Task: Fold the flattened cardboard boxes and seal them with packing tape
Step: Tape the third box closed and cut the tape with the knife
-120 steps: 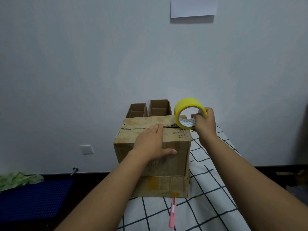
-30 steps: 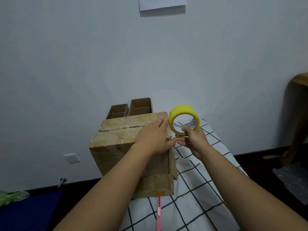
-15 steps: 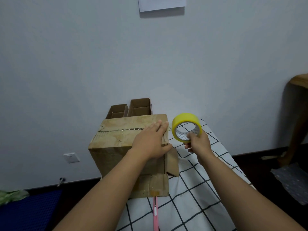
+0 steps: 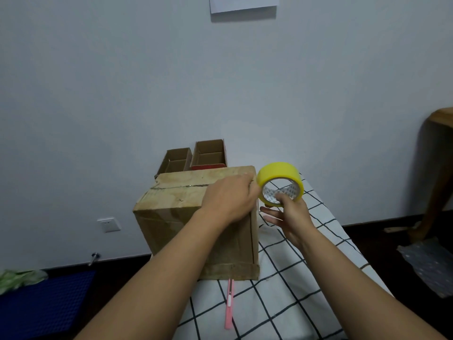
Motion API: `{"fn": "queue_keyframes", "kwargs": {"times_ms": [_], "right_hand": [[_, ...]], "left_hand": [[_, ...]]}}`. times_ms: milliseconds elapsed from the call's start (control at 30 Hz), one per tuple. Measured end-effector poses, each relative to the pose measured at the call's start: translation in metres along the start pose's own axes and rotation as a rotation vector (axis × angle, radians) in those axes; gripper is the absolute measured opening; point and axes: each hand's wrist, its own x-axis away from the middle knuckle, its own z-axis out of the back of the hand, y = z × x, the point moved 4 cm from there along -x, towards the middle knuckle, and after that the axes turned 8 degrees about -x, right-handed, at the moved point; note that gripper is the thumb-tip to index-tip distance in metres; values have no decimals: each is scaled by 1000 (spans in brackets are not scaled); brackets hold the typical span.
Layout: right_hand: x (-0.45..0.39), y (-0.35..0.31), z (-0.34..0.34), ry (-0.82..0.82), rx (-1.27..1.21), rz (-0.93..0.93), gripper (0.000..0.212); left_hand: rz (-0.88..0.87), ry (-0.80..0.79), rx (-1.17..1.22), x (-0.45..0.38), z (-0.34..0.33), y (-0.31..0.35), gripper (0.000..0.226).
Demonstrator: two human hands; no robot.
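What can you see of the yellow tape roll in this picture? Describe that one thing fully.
The yellow tape roll is a wide ring of glossy yellow packing tape on a core whose inside is white with a printed grey pattern. It is held upright in the air, its opening facing the camera, just off the top right corner of the large cardboard box. The right hand pinches its lower rim, thumb inside the core.

text: none legible | tape roll (image 4: 280, 186), centre right of frame: printed pattern on inner core, too blurred to read | paper sheet (image 4: 244, 3), top centre on wall: blank | cardboard box (image 4: 196, 209): no readable marks
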Motion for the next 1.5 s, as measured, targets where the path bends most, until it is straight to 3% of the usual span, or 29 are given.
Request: {"fn": "queue_keyframes", "kwargs": {"times_ms": [67,167,200,400,767,933,1000,1100,1167,1333,1500], "right_hand": [[4,4,7,7,-1,-26,33],[11,5,9,18,0,-28,32],[13,5,7,10,0,-34,33],[19,4,0,2,7,-41,34],[35,29,21,-32,152,-77,36],[56,48,42,-14,616,179,18],[65,68,39,-224,949,245,13],[81,110,23,-616,1371,113,16],[86,131,13,-720,1523,61,17],[85,149,-9,-604,1664,115,22],[84,155,-17,-568,1725,33,25]], "left_hand": [[-44,-82,-27,5,-4,2,48],[-94,-316,-183,9,-9,-4,108],[-89,-327,-206,9,-9,-7,110],[-85,-189,-189,6,3,-8,72],[-60,-228,-185,5,-9,-5,71],[-54,-219,-178,-5,-13,-9,70],[-53,-209,-168,-8,-13,-10,70],[-59,-202,-152,-11,-14,-11,71],[-67,-202,-148,-11,-14,-12,72],[-64,-202,-154,-11,-16,-13,73],[-73,-196,-141,-10,-15,-13,75]]}}
